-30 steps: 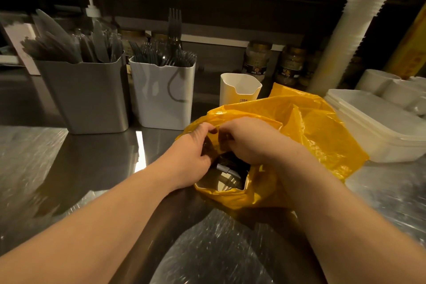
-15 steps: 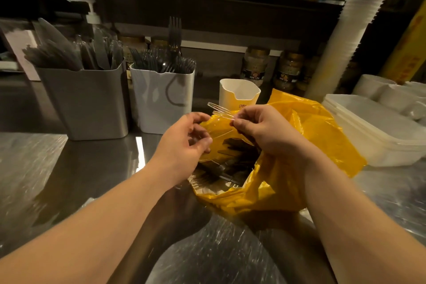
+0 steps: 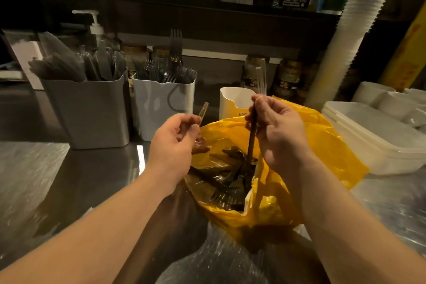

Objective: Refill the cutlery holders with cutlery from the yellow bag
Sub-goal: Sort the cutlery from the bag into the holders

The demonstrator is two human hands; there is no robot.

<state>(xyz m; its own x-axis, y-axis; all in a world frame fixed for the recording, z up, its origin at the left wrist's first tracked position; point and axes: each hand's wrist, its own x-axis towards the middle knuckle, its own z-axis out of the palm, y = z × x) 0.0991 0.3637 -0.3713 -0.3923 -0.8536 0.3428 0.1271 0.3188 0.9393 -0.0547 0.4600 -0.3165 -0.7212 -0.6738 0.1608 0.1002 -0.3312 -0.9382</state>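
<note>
We see the yellow bag (image 3: 322, 145) lying in the middle of the table (image 3: 46, 180), its mouth open toward the near edge, with loose cutlery (image 3: 230, 175) piled inside. Both hands hover over the mouth.

The left hand (image 3: 175, 143) has curled fingers and pinches a clear piece (image 3: 204, 109) whose tip sticks up past the fingertips. We cannot tell if it is a fork or a knife.

The right hand (image 3: 279, 136) grips a long piece (image 3: 252, 136) held nearly upright. Its lower end reaches down into the bag and its upper end is blurred above the fingers.

Along the far edge we note three holders. The grey holder (image 3: 92, 110) on the left is packed with knives. The white holder (image 3: 161, 108) just beside it is full of forks. The small holder (image 3: 232, 101) stands behind the bag, and we cannot see its contents.

A pump bottle (image 3: 96, 27) stands behind the grey holder. Jars (image 3: 253, 71) sit at the back wall. A tall cup stack (image 3: 341, 37) leans at the far right. White boxes (image 3: 380, 140) sit at the right edge, touching the bag.
</note>
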